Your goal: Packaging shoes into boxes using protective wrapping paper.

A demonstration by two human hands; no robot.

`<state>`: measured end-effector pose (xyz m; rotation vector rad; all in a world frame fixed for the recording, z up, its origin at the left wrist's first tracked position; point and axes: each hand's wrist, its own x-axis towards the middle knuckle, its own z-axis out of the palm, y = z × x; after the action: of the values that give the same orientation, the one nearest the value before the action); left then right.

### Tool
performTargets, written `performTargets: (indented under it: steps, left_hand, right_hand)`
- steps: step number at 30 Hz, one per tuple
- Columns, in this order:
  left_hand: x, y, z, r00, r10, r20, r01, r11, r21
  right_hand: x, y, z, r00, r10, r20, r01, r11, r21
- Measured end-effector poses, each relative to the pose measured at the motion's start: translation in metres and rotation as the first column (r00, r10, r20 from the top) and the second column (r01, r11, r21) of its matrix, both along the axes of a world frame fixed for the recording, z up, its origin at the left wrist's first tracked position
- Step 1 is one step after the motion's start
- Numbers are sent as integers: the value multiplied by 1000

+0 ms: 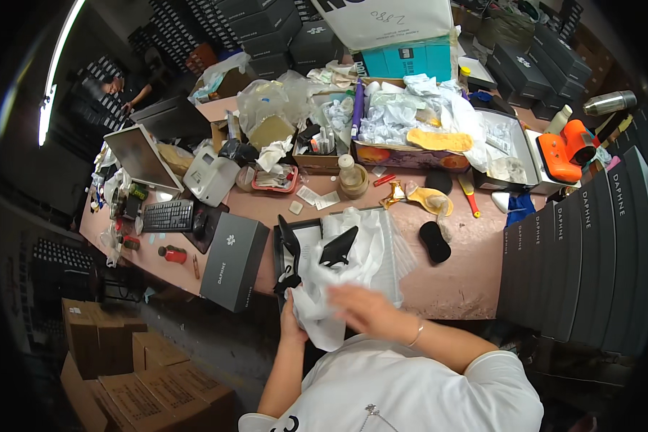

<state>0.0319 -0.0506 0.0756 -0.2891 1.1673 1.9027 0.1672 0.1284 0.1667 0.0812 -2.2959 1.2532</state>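
A pair of black high-heeled shoes sits in front of me: one shoe [289, 245] on the left of an open dark shoebox [278, 248], the other shoe [338, 248] amid white tissue paper [363, 245]. The tissue spills over the box's near side toward my body. My left hand [291, 324] is closed on the hanging tissue at the near left, just below the left shoe; most of its fingers are hidden. Over the paper, my right hand [363, 308] is smeared by motion, so its grip is unclear.
A closed grey shoebox [234, 263] stands left of the open one. Tall shoebox stacks [590, 245] line the right. Behind are a glue jar [351, 180], a yellow-and-red handled tool [469, 194], a black brush-like object [434, 242], a keyboard [167, 216] and a paper-filled carton [381, 155].
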Motion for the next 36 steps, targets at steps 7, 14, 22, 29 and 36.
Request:
performTargets:
  steps: [7,14,22,29,36]
  left_hand:
    - [-34,-14,36,977,-215,-9,215,976,46]
    - [-75,17,70,744,563,-360,-521,826,214]
    - [-14,126,67,-169,-423,-890,43,899,-436]
    - [-45,127,25,691,-397,-603,418,901,-115]
    - [1,83,26,571,-809,142,766,587,261]
  right_hand:
    - [0,77,-7,831,235,504,-332,937,112]
    - [53,80,-74,811,159,563,338,657,-673]
    - [81,128,-54,817,-349,459,559,284,-779]
    - [94,147,8,861,-31,508,405,646,-647]
    - [-15,123,-9,920,52,388,-10,994,-111]
